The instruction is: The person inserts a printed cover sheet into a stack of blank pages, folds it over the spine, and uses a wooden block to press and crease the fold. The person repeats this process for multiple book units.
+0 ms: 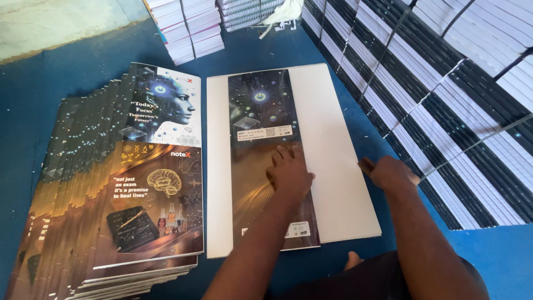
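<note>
So the dark printed cover sheet (266, 155) lies folded on a white sheet (338, 166) on the blue floor (66, 72). Left hand (288, 173) is flat on the cover, fingers spread, gripping nothing. Right hand (391, 172) is curled around the white sheet's right edge. Fanned stack of covers (111, 194) just left, bundled notebooks (444, 100) on the right

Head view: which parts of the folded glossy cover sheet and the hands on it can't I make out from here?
- Folded glossy printed cover sheet: its middle is hidden under the left hand.
- Right hand: fingertips curl at the white sheet's right edge; whether they grip it cannot be told.
- Fanned stack of printed covers: its lower left corner is cut off by the frame edge.
- Strapped bundles of white paper: they run past the top and right edges.
</note>
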